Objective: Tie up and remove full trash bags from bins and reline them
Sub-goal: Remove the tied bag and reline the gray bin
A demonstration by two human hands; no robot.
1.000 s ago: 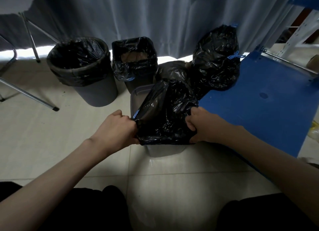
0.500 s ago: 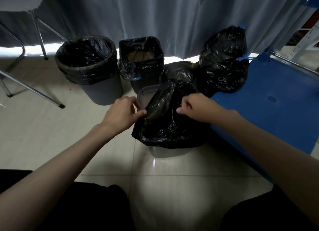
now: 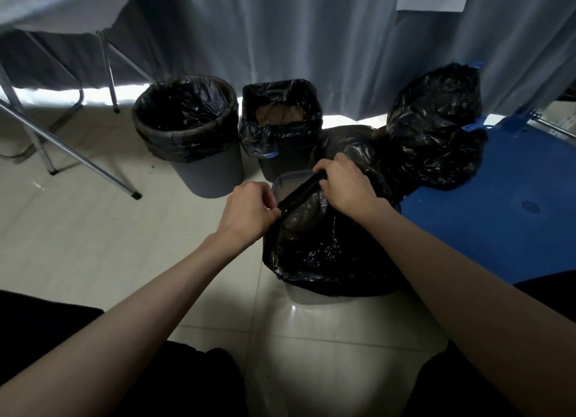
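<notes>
Left hand (image 3: 249, 209): reaches forward from the lower left, forearm extended, wrist straight. The fingers are curled and pinch the near-left end of the black liner's upper edge, just at the bin's left rim.
Right hand (image 3: 344, 184): reaches forward from the lower right, forearm extended, back of the hand facing up. The fingers are curled down over the far end of the same edge and grip it.
Liner edge: pulled taut into a dark band running diagonally between the two hands, from near left to far right.
Black liner (image 3: 324, 254): draped over the near and right sides of the bin; crumpled folds hang down its outer wall. A brownish interior surface shows in the opening below the taut band.
Grey bin (image 3: 291, 179): stands on the floor directly ahead of the person. Its far-left rim is bare and visible beyond the taut edge; its base shows below the liner.
Round bin (image 3: 199, 136): stands far left, lined with a black bag folded over its rim.
Square bin (image 3: 280, 126): stands just beside the round bin, lined in black, brownish contents visible inside.
Full bag (image 3: 436, 126): stands far right, closed, with blue ties at top and side, touching the blue platform's edge.
Blue platform (image 3: 498, 214): lies to the right of the grey bin.
Floor (image 3: 93, 223): pale glossy tiles.
Curtain (image 3: 280, 36): grey, hanging behind the bins.
</notes>
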